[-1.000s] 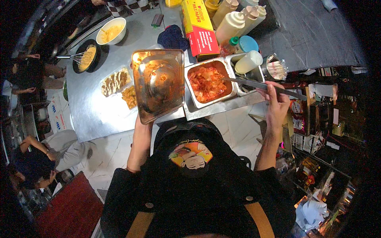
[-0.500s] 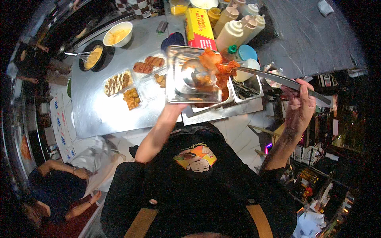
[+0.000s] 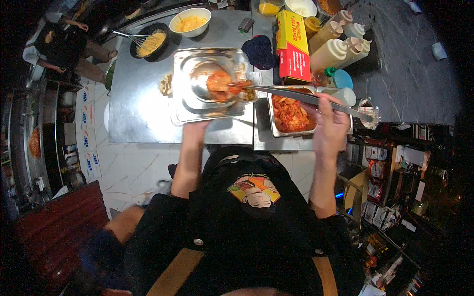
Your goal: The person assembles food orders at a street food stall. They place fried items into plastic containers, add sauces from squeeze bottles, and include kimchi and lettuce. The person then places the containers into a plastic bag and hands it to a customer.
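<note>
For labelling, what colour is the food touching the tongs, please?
Food: reddish orange, best in head view.

The long metal tongs are silver-grey; the chunky food clump at their tips is orange-red, like the shredded food in the rectangular silver pan. The flat rectangular metal lid shines silver with orange smears. Near the silver-grey metal table's far edge, the deep round bowl is white, its creamy mixture yellow-orange; the long cardboard box is yellow and red.

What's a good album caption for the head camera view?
Right hand holds tongs with red, saucy food over a metal lid supported by the left hand.
</note>
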`<control>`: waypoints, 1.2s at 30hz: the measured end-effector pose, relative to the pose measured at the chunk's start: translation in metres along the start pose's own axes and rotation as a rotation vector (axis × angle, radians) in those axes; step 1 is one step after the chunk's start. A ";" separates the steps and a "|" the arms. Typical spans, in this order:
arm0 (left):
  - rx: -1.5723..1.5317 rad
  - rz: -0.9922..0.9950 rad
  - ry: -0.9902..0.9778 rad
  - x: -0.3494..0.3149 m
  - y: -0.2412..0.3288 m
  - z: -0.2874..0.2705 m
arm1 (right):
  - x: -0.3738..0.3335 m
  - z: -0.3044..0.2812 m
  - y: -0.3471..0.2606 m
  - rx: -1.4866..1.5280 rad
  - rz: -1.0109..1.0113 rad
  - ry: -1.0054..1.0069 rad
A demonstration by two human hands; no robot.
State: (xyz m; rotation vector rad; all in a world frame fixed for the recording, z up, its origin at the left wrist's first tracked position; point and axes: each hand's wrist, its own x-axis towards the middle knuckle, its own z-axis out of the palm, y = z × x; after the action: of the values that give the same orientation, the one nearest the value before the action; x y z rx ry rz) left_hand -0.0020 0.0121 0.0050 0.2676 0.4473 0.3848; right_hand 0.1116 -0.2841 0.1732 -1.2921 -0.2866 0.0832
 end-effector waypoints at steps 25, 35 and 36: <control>0.776 0.179 -0.084 0.020 0.047 -0.007 | -0.046 0.085 0.136 -0.775 -0.241 -0.127; 0.344 0.108 -0.311 0.001 0.007 -0.007 | -0.043 -0.021 -0.025 -0.637 -0.111 0.316; 0.361 0.110 -0.250 0.005 -0.003 -0.007 | -0.041 -0.035 -0.024 -0.714 -0.112 0.290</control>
State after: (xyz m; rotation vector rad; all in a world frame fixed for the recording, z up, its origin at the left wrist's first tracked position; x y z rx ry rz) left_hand -0.0002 0.0130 -0.0040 0.6854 0.2538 0.3710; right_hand 0.0789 -0.3327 0.1811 -1.9658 -0.1376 -0.3285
